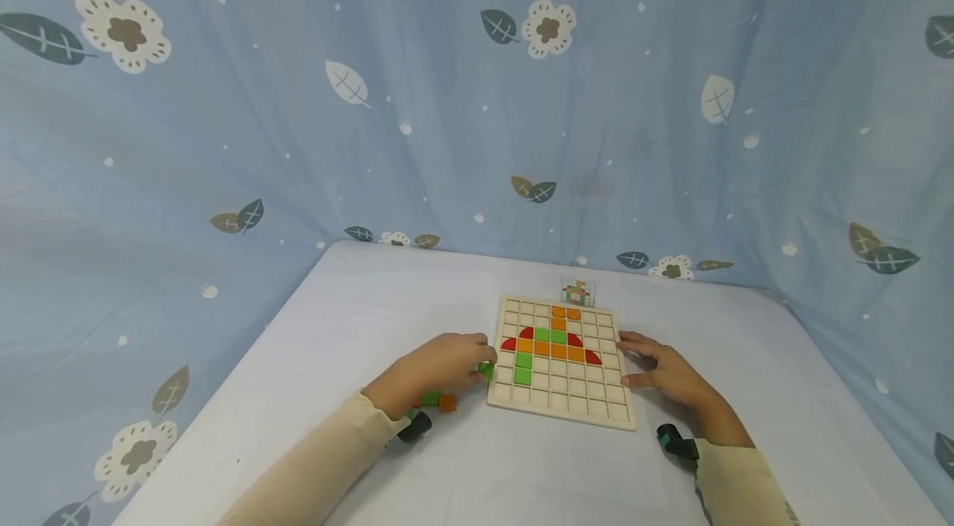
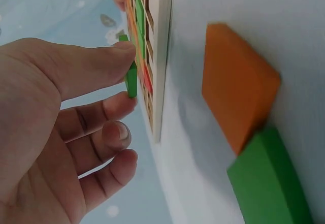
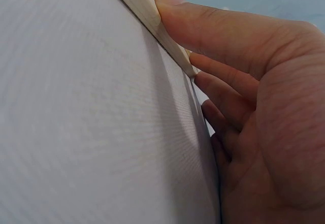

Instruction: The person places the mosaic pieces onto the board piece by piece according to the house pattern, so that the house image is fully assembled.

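A wooden grid board (image 1: 555, 402) lies on the white table, with orange, green and red tiles set in some of its squares. My left hand (image 1: 445, 364) is at the board's left edge. Between its thumb and index finger it pinches a small green tile (image 2: 131, 81), seen edge-on in the left wrist view; the other fingers are bent and hold nothing. My right hand (image 1: 666, 378) rests against the board's right edge, thumb (image 3: 203, 28) and fingertips touching the rim, fingers fairly straight.
Below my left wrist lie loose tiles, among them an orange tile (image 2: 238, 82) touching a green tile (image 2: 269, 178). A small pattern card (image 1: 578, 291) sits just behind the board. A blue printed curtain (image 1: 447, 137) hangs around the table's far and side edges.
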A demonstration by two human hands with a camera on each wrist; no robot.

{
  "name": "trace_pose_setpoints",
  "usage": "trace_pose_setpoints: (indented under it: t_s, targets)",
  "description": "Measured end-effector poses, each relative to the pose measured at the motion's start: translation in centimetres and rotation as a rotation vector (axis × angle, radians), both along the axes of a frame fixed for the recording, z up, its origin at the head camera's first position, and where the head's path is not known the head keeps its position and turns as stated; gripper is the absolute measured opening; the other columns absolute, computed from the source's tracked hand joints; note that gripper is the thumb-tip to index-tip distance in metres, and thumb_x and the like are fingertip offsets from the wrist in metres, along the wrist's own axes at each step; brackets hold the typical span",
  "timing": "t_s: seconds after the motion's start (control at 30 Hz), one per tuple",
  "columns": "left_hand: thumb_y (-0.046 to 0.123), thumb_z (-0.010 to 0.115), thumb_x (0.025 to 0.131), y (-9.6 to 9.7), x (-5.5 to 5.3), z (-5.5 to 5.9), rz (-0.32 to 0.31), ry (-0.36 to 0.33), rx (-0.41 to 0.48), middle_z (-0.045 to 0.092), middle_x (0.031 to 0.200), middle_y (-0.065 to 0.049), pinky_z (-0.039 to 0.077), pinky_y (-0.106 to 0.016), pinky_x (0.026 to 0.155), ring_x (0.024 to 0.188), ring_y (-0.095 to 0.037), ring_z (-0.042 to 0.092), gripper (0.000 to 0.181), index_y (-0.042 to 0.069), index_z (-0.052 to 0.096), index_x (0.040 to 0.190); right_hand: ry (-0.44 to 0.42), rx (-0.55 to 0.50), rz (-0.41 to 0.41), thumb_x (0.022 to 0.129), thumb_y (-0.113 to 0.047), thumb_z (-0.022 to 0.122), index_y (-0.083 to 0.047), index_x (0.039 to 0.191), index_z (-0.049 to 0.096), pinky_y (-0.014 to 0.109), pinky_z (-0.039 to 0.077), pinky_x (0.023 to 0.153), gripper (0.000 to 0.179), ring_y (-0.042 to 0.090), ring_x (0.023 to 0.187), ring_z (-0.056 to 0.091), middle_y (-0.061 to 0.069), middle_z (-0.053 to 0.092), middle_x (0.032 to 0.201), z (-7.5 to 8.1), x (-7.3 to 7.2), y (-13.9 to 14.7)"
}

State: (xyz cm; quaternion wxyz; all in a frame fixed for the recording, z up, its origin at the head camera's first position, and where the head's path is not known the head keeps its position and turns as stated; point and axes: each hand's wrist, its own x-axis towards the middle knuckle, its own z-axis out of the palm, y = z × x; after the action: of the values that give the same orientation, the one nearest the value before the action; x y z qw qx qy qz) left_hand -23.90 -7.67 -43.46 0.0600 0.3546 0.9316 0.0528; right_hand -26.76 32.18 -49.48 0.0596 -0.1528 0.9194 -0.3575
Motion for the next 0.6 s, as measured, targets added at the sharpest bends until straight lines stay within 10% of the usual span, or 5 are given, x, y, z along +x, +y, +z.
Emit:
trace_pose_setpoints:
  t_s: [0.6]
  targets:
    - [0.032,0.075,0.087,3.0,0.5,-0.4,-0.140,0.063,-0.041,0.050,0.087,0.013,0.043,-0.021,0.067,0.072,-0.006,0.047,0.022,0.025,0.069,0.107,0.029,-0.005,0.012,0.072,-0.034,0.084,-0.001,0.132,0.058,0.068,0.022,0.103,0.073,0.049,0.136,0.025,0.022,0.038,0.148,-0.3,0.0,0.2]
